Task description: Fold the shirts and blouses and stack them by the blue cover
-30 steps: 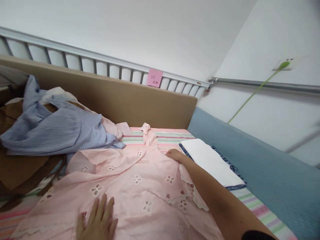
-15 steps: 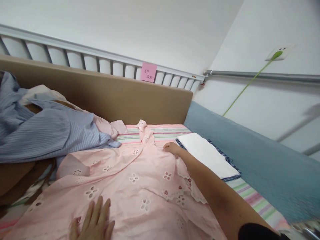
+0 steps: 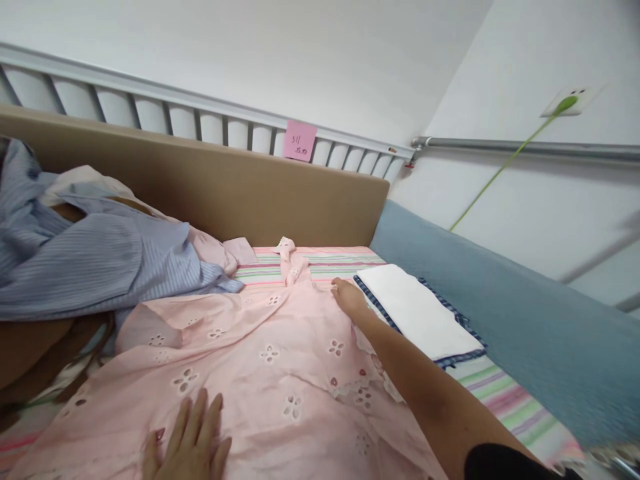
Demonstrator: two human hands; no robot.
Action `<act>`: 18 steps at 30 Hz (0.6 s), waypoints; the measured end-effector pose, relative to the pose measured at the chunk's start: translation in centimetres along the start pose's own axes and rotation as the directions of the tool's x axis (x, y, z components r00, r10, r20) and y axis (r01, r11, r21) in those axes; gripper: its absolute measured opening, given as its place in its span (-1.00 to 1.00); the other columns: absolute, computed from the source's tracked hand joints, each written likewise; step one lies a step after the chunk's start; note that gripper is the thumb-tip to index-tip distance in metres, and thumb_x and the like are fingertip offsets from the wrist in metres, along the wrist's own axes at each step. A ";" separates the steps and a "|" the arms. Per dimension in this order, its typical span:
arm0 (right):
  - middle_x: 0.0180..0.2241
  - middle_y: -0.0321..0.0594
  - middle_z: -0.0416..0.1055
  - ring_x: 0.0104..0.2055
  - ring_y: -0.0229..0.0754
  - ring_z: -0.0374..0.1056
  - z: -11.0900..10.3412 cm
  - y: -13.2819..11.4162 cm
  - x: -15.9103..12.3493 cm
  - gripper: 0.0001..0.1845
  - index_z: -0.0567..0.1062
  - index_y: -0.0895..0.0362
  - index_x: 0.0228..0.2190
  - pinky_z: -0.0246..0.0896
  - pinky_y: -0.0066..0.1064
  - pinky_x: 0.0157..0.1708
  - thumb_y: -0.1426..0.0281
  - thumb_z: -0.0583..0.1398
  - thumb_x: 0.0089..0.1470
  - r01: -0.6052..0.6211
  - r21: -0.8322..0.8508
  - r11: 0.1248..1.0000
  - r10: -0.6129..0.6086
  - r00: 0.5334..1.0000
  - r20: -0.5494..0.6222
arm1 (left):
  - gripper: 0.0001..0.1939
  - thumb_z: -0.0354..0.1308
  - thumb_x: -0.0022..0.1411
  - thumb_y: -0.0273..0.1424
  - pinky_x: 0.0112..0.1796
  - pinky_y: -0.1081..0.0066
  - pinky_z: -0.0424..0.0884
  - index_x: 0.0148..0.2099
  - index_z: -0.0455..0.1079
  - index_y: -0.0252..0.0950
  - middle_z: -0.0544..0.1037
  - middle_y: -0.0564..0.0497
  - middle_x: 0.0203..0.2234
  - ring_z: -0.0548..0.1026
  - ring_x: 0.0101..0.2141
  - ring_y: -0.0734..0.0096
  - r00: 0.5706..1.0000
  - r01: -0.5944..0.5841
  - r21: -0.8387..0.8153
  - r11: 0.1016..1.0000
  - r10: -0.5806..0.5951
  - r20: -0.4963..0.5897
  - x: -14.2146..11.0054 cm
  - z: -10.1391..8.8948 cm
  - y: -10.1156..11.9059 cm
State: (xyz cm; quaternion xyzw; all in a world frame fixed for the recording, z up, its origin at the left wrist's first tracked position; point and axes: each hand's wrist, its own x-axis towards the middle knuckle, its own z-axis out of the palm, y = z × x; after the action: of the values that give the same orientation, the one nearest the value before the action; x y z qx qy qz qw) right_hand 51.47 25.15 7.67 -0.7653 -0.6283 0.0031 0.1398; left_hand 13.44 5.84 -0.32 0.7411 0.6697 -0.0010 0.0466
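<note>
A pink garment with flower-shaped eyelets (image 3: pixel 260 373) lies spread over a striped bed sheet (image 3: pixel 340 257). My left hand (image 3: pixel 187 443) rests flat on its near part, fingers stretched out. My right hand (image 3: pixel 349 297) reaches far forward and lies on the garment's far right edge, close to its knotted collar tie (image 3: pixel 289 257). Its fingers are curled at the cloth edge, and I cannot make out a grip. A folded white cloth with blue trim (image 3: pixel 417 310) sits just right of that hand.
A heap of blue striped shirts (image 3: pixel 95 260) and brown fabric (image 3: pixel 30 340) fills the left. A tan headboard (image 3: pixel 225 193) and white rail with a pink note (image 3: pixel 299 141) stand behind. A blue padded side (image 3: pixel 500 313) runs along the right wall.
My right hand has slid a little farther along the garment's right edge toward the collar. The left hand has stayed flat on the cloth.
</note>
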 end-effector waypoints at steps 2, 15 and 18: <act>-0.01 0.00 0.36 0.06 -0.05 0.22 -0.6 -0.8 -1.2 -0.58 0.34 0.18 0.01 0.01 -0.27 0.05 0.41 0.03 0.10 0.055 -0.025 0.998 -0.056 0.997 -0.043 | -0.45 -0.21 0.21 -0.24 0.14 -0.14 -0.17 0.25 0.07 -0.13 0.02 0.00 0.26 -0.02 0.25 0.09 1.000 -0.001 0.006 1.000 0.001 0.004 0.0 -0.1 0.1; 0.15 -0.07 0.20 0.22 0.00 0.04 2.0 -2.0 -10.8 -0.56 0.34 0.06 0.04 -0.05 -0.05 0.12 0.38 0.07 0.10 0.182 -0.154 0.971 -0.141 0.958 0.248 | -0.45 -0.26 0.23 -0.28 0.14 -0.17 -0.25 0.26 0.02 -0.15 -0.03 -0.02 0.27 -0.06 0.26 0.10 0.996 0.028 -0.046 0.999 -0.024 0.086 -0.5 -2.8 1.2; 0.07 -0.03 0.30 0.11 -0.04 0.20 0.2 -6.3 -9.4 -0.55 0.37 0.15 0.02 0.01 -0.19 0.10 0.38 0.08 0.08 0.248 -0.066 0.967 -0.232 0.956 0.180 | -0.44 -0.26 0.22 -0.31 0.15 -0.17 -0.26 0.27 0.00 -0.14 -0.06 -0.01 0.28 -0.10 0.27 0.10 0.992 0.034 -0.099 0.995 -0.022 0.124 -0.4 -3.2 1.3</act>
State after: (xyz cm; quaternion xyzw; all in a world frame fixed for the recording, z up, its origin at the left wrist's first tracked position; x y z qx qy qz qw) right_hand 43.35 17.18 7.23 -0.6856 -0.7258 0.0240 0.0509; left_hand 14.45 5.51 2.98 0.7270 0.6750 -0.0135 0.1252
